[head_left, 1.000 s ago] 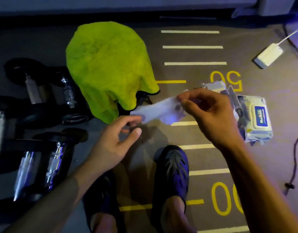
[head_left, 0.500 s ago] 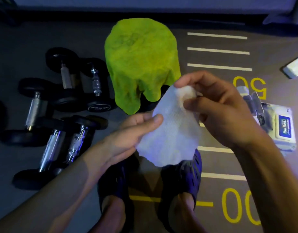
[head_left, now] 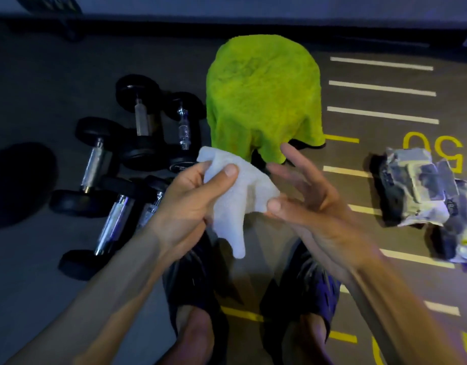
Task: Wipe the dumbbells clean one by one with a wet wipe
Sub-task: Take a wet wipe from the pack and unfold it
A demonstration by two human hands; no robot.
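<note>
A white wet wipe (head_left: 237, 196) hangs between my two hands above my feet. My left hand (head_left: 190, 201) pinches its upper left part between thumb and fingers. My right hand (head_left: 308, 198) is spread, fingers straight, with its thumb touching the wipe's right edge. Several black dumbbells with chrome handles lie on the floor to the left: one (head_left: 91, 164) at the left, two (head_left: 143, 119) farther back, two (head_left: 114, 222) just left of my left forearm. Another dark object is mostly hidden under the green towel.
A bright green towel (head_left: 261, 96) is draped over something ahead of my hands. The wet wipe pack (head_left: 422, 185) lies on the floor to the right, blurred. A dark round shape (head_left: 19, 180) sits at far left. My feet (head_left: 300, 291) in dark sandals are below.
The wipe came out of the pack and moved left into my left hand's pinch. My right hand let go of its top and spread its fingers. The view shifted left.
</note>
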